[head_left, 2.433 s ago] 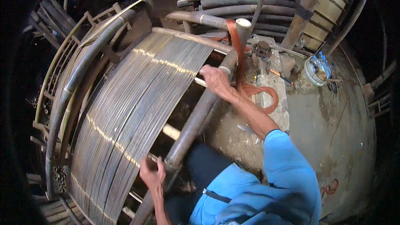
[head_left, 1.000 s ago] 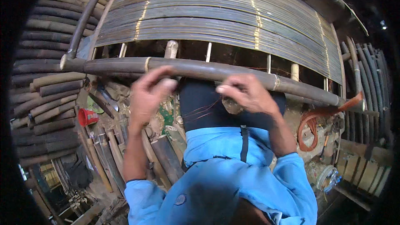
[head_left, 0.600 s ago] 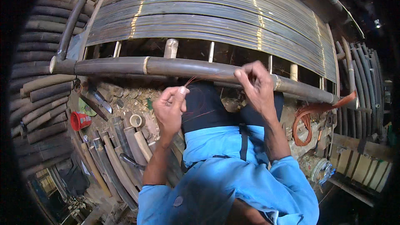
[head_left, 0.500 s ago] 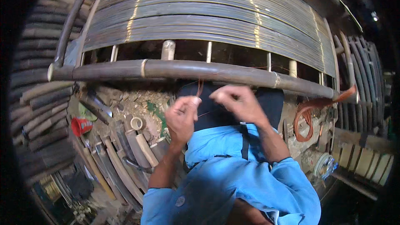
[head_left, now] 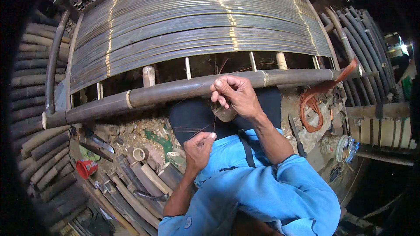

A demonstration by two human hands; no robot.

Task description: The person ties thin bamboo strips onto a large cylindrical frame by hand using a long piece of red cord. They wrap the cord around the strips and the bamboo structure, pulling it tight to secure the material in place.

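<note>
Thin reddish-brown strands (head_left: 215, 120) run between my two hands over my lap, with loose ends trailing to the left. My left hand (head_left: 199, 149) is closed, thumb and forefinger pinched on the strands. Farther out, in front of the thick bamboo pole (head_left: 183, 91), my right hand (head_left: 236, 94) pinches the upper part of the same strands, its other fingers curled. A few fine ends stick up past the right fingertips, across the pole. Behind the pole lies a panel of narrow bamboo slats (head_left: 170, 35) bound with pale lashings.
A bundle of reddish strands (head_left: 311, 113) hangs by the pole's right end. A knife (head_left: 297, 137) and a clear jar (head_left: 334, 147) lie to the right. On the left are cut bamboo lengths (head_left: 144, 177), a red cup (head_left: 86, 168) and stacked bamboo poles (head_left: 33, 81).
My right hand has moved farther out and up, while my left has dropped nearer my lap, stretching the strands between them. The whole view has shifted rightward.
</note>
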